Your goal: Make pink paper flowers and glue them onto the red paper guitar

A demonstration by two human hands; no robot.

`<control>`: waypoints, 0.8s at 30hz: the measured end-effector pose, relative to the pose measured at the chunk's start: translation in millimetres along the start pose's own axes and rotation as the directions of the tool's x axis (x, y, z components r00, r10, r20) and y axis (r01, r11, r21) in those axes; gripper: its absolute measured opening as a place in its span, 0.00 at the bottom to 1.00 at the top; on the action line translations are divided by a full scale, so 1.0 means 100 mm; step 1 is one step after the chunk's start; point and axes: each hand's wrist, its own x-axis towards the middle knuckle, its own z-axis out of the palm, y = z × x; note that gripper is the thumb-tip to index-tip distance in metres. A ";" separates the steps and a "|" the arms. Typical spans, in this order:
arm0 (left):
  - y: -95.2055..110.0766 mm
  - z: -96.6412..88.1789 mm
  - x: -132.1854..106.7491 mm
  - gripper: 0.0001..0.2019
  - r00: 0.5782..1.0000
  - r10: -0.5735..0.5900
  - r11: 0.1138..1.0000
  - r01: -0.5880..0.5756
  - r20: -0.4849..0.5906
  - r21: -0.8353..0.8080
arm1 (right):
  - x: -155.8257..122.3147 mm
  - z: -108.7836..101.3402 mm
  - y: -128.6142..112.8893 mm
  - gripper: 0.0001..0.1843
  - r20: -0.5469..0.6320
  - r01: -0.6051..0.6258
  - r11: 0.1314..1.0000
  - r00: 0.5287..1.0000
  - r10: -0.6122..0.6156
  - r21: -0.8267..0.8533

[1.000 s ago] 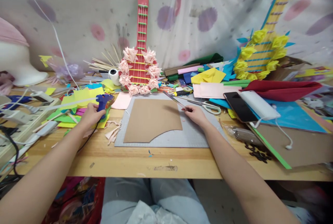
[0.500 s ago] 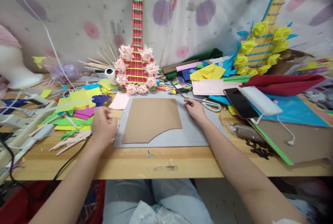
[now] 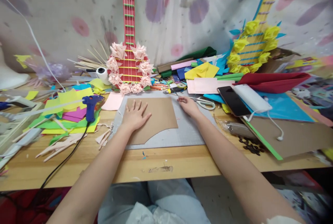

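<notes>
My left hand [image 3: 134, 115] lies flat with spread fingers on the left part of a brown cardboard sheet [image 3: 158, 116], whose lower right corner is cut away in a curve. Under the cardboard is a grey cutting mat [image 3: 192, 134]. Just right of the sheet, the fingers of my right hand [image 3: 187, 105] are pinched around a thin dark pen-like tool [image 3: 176, 92]; its exact kind is too small to make out. Beside that hand, to the right, lie scissors with pale handles [image 3: 205, 104].
A red paper guitar with pink flowers [image 3: 128, 68] stands behind the mat; a yellow one [image 3: 253, 49] leans at the right. Left are a blue glue gun [image 3: 90, 108] with a black cord and coloured paper scraps [image 3: 74, 101]. A phone [image 3: 232, 101] and white power bank [image 3: 252, 97] lie right.
My left hand has moved right, from beside the mat onto the cardboard, and its fingers have spread. My right hand stays by the sheet's right side with the thin tool. The view has shifted slightly.
</notes>
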 end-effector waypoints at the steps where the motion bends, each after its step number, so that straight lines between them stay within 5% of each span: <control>1: 0.02 0.00 -0.01 0.34 1.000 0.006 1.000 -0.006 -0.001 0.002 | -0.02 0.01 -0.04 0.16 0.001 -0.005 0.999 1.000 0.005 -0.033; 9: 0.17 0.00 -0.08 0.34 1.000 -0.009 1.000 0.009 -0.006 0.012 | -0.26 0.05 -0.28 0.25 0.019 -0.002 0.941 1.000 0.009 -0.339; 24: 0.19 0.00 0.00 0.35 1.000 -0.028 0.999 0.028 -0.002 -0.022 | -0.19 0.04 -0.29 0.21 -0.005 -0.018 0.956 1.000 0.018 -0.293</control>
